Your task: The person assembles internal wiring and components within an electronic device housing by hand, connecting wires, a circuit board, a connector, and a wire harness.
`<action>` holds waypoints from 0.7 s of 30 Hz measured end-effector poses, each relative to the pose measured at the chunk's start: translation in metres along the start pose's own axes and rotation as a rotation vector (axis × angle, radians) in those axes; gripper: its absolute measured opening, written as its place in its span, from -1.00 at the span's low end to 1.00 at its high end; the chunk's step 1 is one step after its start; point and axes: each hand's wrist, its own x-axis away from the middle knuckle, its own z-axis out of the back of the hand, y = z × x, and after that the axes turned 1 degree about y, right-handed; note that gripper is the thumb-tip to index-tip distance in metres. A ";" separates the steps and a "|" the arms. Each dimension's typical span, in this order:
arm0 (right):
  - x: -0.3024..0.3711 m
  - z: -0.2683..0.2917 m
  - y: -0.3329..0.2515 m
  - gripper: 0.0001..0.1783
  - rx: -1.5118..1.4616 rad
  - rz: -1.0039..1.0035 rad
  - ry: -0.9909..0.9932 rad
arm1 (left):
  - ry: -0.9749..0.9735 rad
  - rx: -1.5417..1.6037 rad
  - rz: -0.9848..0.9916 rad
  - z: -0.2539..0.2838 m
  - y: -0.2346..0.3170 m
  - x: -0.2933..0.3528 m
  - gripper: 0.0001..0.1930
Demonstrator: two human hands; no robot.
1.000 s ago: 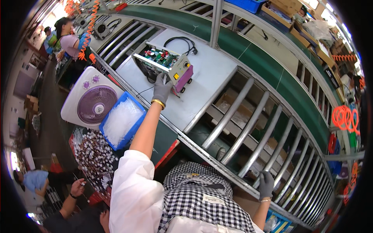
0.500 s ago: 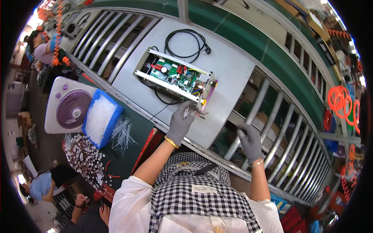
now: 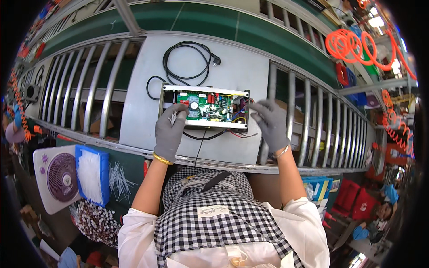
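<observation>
A long metal-framed electronics unit (image 3: pixel 203 126) with a green circuit board (image 3: pixel 208 107) lies open side up on a grey work board. My left hand (image 3: pixel 170 134), in a grey glove, is closed on several thin white cable ties (image 3: pixel 173 117) and touches the unit's left part. At the opposite end, my gloved right hand (image 3: pixel 271 123) has its fingers bent in against the end panel, near blue and yellow wires (image 3: pixel 239 115). What those fingertips pinch is hidden. Loose red and black leads (image 3: pixel 243 135) stick out below that end. A black power cord (image 3: pixel 166 67) with a plug lies coiled behind the unit.
Metal rollers (image 3: pixel 91 89) flank the work board on both sides. On the left stand a blue tray (image 3: pixel 105 178) of white material, loose cable ties (image 3: pixel 119 182), a pile of small connectors (image 3: pixel 94 223) and a purple-white fan (image 3: pixel 57 176). Orange coiled hoses (image 3: pixel 357 49) hang at the upper right.
My view has turned, so the unit now looks level. My right hand has moved from over the rollers to the unit's right end. My left hand has shifted to its left part, still holding cable ties.
</observation>
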 end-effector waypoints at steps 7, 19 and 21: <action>-0.019 0.033 0.026 -0.65 -0.477 -0.579 0.030 | -0.368 -0.025 0.020 -0.053 0.026 -0.020 -0.76; -0.011 0.041 0.019 -0.40 -0.356 -0.507 -0.180 | -0.544 -0.191 -0.133 -0.137 0.044 -0.036 -0.64; -0.013 0.040 0.025 -0.39 -0.285 -0.436 -0.190 | -0.534 -0.528 -0.360 -0.152 0.049 -0.041 -0.59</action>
